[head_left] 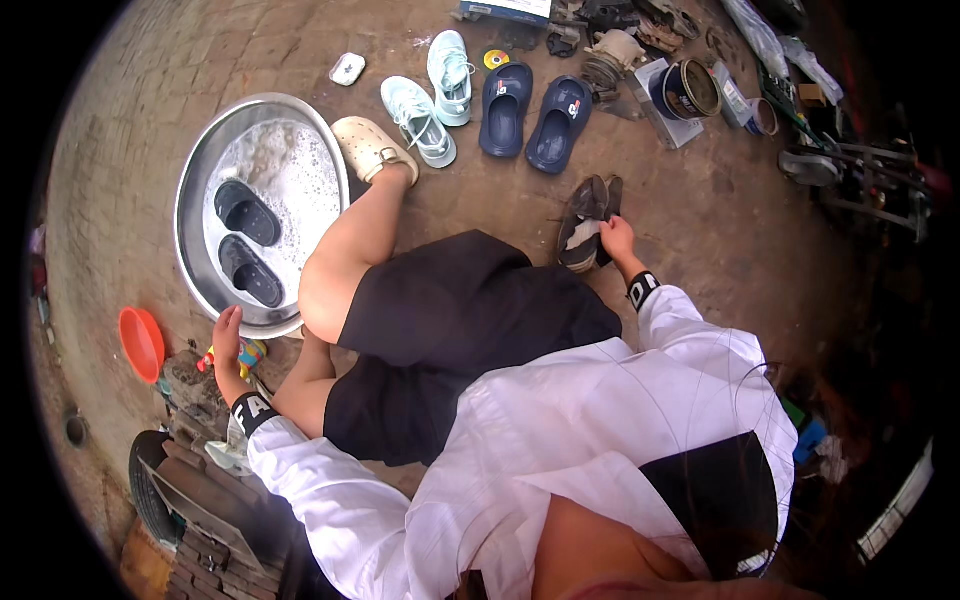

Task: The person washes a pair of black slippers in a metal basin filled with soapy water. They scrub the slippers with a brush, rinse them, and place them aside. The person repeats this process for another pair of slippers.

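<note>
On the right, my right hand (617, 238) is closed on a worn dark shoe (583, 225) with a pale lining, one of a pair side by side on the ground. My left hand (228, 342) is by the near left rim of a wide metal basin (190, 165), fingers stretched out and nothing visible in them. Whether it touches the rim I cannot tell. Foamy water (300, 165) fills the basin. Two dark slippers lie in it, an upper slipper (247, 212) and a lower slipper (251, 270).
Beyond my legs stand pale blue sneakers (420, 120) and navy slides (505, 110). A small white dish (347, 69) is near the basin. My cream clog (370, 148) rests against its right side. An orange bowl (142, 345) lies left. Cans (687, 90) and clutter line the far right.
</note>
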A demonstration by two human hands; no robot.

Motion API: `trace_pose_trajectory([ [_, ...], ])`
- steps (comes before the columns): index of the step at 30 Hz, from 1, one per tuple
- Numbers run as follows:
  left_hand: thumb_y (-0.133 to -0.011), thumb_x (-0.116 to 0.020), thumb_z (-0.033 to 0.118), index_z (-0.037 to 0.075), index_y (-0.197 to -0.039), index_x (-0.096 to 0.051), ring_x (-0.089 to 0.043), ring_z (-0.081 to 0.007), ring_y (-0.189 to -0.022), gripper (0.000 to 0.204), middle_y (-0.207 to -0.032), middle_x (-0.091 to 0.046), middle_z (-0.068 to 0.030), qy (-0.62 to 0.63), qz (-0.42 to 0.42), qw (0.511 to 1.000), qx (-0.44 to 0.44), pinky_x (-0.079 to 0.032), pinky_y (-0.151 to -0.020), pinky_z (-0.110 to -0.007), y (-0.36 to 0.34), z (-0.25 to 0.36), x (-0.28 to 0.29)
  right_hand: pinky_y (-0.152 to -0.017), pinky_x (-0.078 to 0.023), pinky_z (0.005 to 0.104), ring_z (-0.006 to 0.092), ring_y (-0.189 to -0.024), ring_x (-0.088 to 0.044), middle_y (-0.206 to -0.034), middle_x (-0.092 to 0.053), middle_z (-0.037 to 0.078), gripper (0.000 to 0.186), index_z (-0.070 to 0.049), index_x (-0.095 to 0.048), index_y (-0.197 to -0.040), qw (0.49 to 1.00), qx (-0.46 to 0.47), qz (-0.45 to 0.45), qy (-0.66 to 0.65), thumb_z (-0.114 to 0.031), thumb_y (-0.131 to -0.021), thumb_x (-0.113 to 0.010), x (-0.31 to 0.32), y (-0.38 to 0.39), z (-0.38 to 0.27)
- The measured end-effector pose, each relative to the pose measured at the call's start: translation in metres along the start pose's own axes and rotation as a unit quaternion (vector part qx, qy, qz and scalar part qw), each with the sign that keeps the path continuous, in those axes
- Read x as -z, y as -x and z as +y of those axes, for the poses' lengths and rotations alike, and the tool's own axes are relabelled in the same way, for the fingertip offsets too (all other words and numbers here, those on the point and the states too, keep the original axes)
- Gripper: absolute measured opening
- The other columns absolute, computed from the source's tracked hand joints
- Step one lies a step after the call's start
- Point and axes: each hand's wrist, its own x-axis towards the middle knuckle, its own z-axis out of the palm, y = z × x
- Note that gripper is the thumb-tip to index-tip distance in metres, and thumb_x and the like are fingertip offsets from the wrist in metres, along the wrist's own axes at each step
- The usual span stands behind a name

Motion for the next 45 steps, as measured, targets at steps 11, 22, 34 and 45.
trace_pose_trajectory([
  [11, -0.084, -0.063, 0.039, 0.005, -0.111, -0.064, -0.06, -0.0257, -0.1, 0.043, -0.104, -0.066, -0.0138, -0.066, 0.032, 0.995, -0.061, -0.043, -0.089, -0.035, -0.029, 0.026, 0.01, -0.053, -0.036, 0.0338, 0.0237, -0.053, -0.04, -0.058, -0.039, 0.013, 0.022, -0.001, -0.04, -0.067, 0.949, 0.307, -0.046, -0.056, -0.011, -0.076, -0.057, 0.108, 0.008, -0.216],
  [22, -0.082, -0.062, 0.043, 0.011, -0.113, -0.063, -0.053, -0.0326, -0.113, 0.044, -0.115, -0.06, -0.0143, -0.196, 0.175, 0.964, -0.044, -0.02, -0.107, -0.057, 0.035, 0.101, 0.023, -0.059, -0.042, 0.0445, 0.0383, -0.069, -0.055, -0.071, -0.054, 0.019, 0.015, -0.001, -0.046, -0.075, 0.788, 0.602, -0.109, 0.07, -0.013, -0.075, -0.056, 0.01, 0.012, -0.55],
  [34, -0.08, -0.066, 0.038, 0.007, -0.106, -0.066, -0.049, -0.0367, -0.115, 0.041, -0.112, -0.059, -0.0165, -0.251, 0.204, 0.946, -0.021, -0.019, -0.111, -0.052, 0.046, 0.09, 0.018, -0.064, -0.052, 0.0427, 0.0318, -0.077, -0.066, -0.086, -0.064, 0.015, 0.009, -0.006, -0.058, -0.087, 0.596, 0.752, -0.003, 0.282, -0.012, -0.08, -0.056, -0.241, 0.029, -0.679],
  [45, -0.081, -0.064, 0.042, 0.009, -0.119, -0.06, -0.047, -0.0349, -0.12, 0.05, -0.13, -0.051, -0.0182, -0.198, 0.168, 0.965, -0.027, -0.028, -0.107, -0.047, 0.047, 0.086, 0.022, -0.079, -0.049, 0.0398, 0.0308, -0.09, -0.061, -0.095, -0.064, 0.013, 0.028, -0.007, -0.064, -0.101, 0.702, 0.659, -0.222, 0.152, -0.022, -0.077, -0.066, -0.2, 0.031, -0.622],
])
